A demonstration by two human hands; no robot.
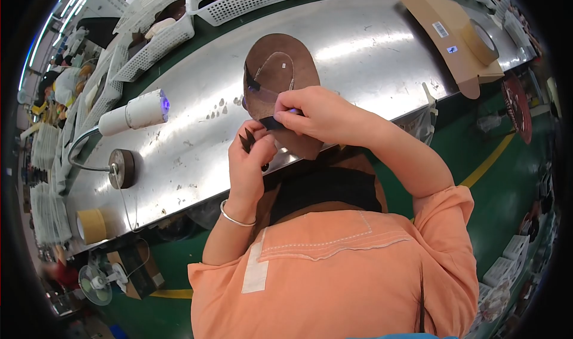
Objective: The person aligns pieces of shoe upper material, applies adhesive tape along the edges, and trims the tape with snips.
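Note:
A brown hat (pixel 301 143) lies at the near edge of the metal table, with a small white label and a pale seam line on its far part. My left hand (pixel 250 154) is closed around black thread snips (pixel 246 139), two points sticking up past the fingers. Its fingertips also meet the near left side of the hat. My right hand (pixel 310 113) is over the hat's middle, thumb and finger pinched at a black band (pixel 271 123). Something small and bluish shows by the right fingers, but I cannot make it out.
On the metal table (pixel 197 154) are a white lamp (pixel 134 113) at left, a tape roll (pixel 92 226) at the left end, and a cardboard piece (pixel 439 40) with another tape roll (pixel 481 42) at right. White baskets (pixel 250 0) line the far side. A small fan (pixel 96 284) stands below left.

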